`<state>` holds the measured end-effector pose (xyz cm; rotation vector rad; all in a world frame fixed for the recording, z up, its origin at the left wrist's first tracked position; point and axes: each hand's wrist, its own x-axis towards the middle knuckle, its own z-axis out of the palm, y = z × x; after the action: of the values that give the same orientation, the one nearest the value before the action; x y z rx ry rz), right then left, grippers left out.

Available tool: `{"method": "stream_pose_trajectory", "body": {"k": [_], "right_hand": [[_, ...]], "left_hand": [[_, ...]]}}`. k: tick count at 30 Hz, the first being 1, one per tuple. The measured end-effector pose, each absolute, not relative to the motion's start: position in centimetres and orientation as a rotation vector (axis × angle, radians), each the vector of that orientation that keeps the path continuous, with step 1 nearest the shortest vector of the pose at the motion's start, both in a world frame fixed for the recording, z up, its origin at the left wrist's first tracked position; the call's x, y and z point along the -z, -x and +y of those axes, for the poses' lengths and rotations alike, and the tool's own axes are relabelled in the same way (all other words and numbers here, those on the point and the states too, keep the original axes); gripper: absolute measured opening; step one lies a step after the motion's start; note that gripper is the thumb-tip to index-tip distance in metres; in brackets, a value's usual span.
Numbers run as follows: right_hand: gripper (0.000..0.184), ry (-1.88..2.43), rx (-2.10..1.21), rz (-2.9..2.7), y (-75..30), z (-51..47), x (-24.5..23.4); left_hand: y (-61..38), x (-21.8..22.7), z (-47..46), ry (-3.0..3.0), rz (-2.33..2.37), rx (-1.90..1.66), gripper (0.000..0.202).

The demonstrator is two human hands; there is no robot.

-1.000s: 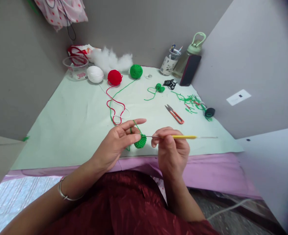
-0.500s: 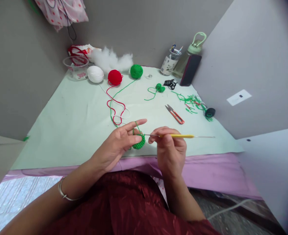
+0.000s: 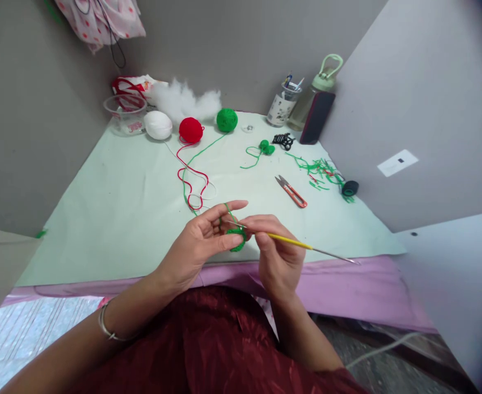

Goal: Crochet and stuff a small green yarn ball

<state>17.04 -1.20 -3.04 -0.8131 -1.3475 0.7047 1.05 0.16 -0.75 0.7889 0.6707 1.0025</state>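
Observation:
My left hand pinches a small green crochet piece between thumb and fingers, its index finger stretched out with green yarn looped over it. In my right hand is a crochet hook with a yellow handle, held like a pen and slanting down to the right. The hook's front end lies at the top edge of the crochet piece, by the yarn; the right fingertips are close beside the piece. A green yarn ball at the back of the table feeds a strand toward my left hand.
Red and white yarn balls sit by fluffy stuffing and a clear tub. Orange-handled thread snips, green yarn scraps, a black hair clip, a phone and a bottle are on the right.
My right hand has moved left, close against the crochet piece. The hook has tilted, its rear end now lower, and its front end has shifted left. The crochet piece has turned slightly.

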Motion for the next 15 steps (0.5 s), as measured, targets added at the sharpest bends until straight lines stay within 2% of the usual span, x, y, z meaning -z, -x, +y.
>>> {"method": "stream_pose_trajectory", "body": {"k": [6,11,15], "right_hand": [[0.014,0.844,-0.803,-1.237,-17.08,-0.94,3.2],[0.014,0.738,-0.96,-1.11,-16.99,-0.43,3.07],[0.015,0.808,-0.888,-1.166,-17.02,-0.71,2.93]], "left_hand": [[-0.84,0.45,0.33,-0.812,0.691,-0.995,0.049],[-0.58,0.71,0.25,-1.056,0.759,-1.001,0.05],[-0.84,0.93,0.19,-1.004,0.767,-1.044,0.054]]}}
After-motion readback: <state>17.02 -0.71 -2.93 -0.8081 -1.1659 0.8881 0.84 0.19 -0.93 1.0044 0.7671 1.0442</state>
